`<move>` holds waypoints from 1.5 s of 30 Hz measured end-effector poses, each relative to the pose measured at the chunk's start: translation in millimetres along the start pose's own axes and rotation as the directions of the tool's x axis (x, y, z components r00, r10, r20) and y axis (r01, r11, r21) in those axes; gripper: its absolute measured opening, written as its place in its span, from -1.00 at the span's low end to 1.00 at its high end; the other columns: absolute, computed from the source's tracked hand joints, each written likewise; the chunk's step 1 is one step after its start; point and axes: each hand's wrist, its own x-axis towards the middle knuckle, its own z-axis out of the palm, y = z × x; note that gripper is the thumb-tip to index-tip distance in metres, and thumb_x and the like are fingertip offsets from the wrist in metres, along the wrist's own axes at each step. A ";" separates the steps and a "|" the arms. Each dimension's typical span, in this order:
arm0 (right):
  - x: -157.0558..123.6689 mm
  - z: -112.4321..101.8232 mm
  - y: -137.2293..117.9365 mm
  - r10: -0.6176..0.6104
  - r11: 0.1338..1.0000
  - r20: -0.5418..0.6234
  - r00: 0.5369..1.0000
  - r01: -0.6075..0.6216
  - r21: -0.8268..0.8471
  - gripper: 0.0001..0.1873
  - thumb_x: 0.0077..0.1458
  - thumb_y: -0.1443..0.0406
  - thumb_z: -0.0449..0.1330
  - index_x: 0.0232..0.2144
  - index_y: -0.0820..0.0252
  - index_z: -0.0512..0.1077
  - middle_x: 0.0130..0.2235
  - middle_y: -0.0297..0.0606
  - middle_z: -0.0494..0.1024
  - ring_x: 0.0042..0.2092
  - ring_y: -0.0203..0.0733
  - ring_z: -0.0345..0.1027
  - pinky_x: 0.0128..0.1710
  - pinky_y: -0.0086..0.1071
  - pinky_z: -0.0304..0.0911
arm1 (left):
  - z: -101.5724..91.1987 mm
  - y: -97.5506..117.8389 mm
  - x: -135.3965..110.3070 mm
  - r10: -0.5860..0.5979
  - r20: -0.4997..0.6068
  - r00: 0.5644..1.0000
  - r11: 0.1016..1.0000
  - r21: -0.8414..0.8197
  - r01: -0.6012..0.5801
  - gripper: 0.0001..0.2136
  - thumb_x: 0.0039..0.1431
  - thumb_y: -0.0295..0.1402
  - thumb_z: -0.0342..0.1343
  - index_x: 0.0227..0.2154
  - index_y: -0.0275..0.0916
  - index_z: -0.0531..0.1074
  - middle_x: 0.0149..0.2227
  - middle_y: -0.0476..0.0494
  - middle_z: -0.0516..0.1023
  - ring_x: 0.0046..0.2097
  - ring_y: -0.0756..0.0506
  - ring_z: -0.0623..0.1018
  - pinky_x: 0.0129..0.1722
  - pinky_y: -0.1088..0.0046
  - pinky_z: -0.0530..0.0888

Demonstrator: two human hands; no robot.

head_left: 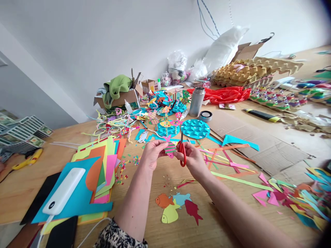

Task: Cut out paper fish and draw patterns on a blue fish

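Head cam, frame centre: left hand (152, 151) pinches striped pink paper fish (170, 148); right hand (192, 159) grips red scissors (182, 153), blades up, touching fish. Cut-out fish (176, 206) lie below on table (219, 227).

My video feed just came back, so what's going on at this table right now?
A person sits at a wooden table strewn with craft paper. The left hand pinches a pink striped paper fish, and the right hand grips red-handled scissors, blades pointing up beside the fish. Four cut-out fish lie flat just in front of the arms. A stack of coloured sheets with a white power bank on top sits to the left, and loose paper strips lie to the right.
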 end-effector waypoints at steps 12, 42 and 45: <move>3.9 -3.6 1.6 0.005 0.998 -0.050 0.999 -0.001 0.069 -0.53 -0.37 0.16 0.49 -0.43 0.15 0.36 -0.45 -0.42 0.41 -0.44 -0.34 0.26 -0.43 -0.43 0.20 | -3.3 5.3 -3.5 -0.108 0.128 0.986 0.992 0.082 0.098 -0.68 -0.24 -0.27 0.40 -0.38 -0.33 0.56 -0.39 -0.16 0.61 -0.42 -0.03 0.57 -0.40 0.49 0.51; -7.6 0.7 7.7 -0.189 0.663 0.118 0.975 0.215 -0.717 -0.60 0.06 -0.03 0.19 -0.53 0.13 0.25 -0.58 -0.38 0.35 -0.55 -0.30 0.14 -0.54 -0.40 0.00 | 2.1 1.9 5.1 0.138 -0.218 0.966 0.979 -0.117 -0.166 -0.71 -0.38 -0.31 0.43 -0.54 -0.33 0.54 -0.56 -0.05 0.55 -0.52 0.04 0.50 -0.46 0.54 0.49; -7.4 0.3 8.7 -0.175 0.652 0.111 0.978 0.199 -0.732 -0.60 0.06 -0.03 0.19 -0.53 0.13 0.24 -0.57 -0.36 0.36 -0.54 -0.29 0.15 -0.53 -0.40 0.00 | 2.8 2.1 4.7 0.143 -0.211 0.967 0.979 -0.115 -0.170 -0.70 -0.37 -0.32 0.43 -0.50 -0.33 0.55 -0.53 -0.07 0.57 -0.50 0.03 0.51 -0.44 0.53 0.50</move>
